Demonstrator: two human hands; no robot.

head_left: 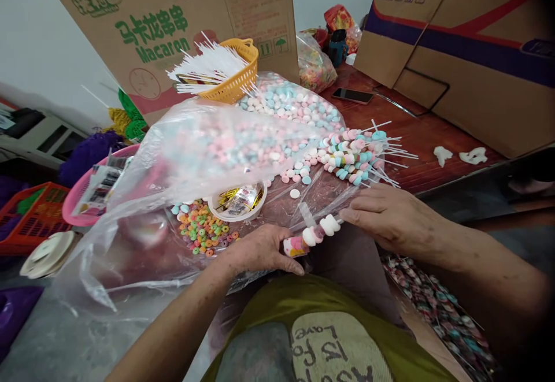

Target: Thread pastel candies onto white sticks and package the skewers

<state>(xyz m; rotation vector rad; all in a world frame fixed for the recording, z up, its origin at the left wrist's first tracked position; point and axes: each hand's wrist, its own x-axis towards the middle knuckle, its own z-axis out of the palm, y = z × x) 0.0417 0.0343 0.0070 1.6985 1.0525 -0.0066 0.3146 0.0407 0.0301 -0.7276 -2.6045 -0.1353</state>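
Note:
A candy skewer (330,225) with white and pinkish pieces and a colourful printed part at its left end is held low over the table's front edge. My left hand (264,249) is closed around the printed end, thumb below it. At the other end, the fingers of my right hand (385,214) pinch the stick near the white pieces. A clear strip (307,215) stands up beside the skewer. Past my right hand lies a pile of finished skewers (353,156) in pink, white and blue. One loose white candy (295,193) rests on the plastic.
A big clear bag (195,139) of pastel candies spreads over the table. Near it are ring candies (203,229), a white bowl (236,217) of packets, and a yellow basket (234,78) of white sticks. Behind stand cardboard boxes (468,52) and a phone (352,96).

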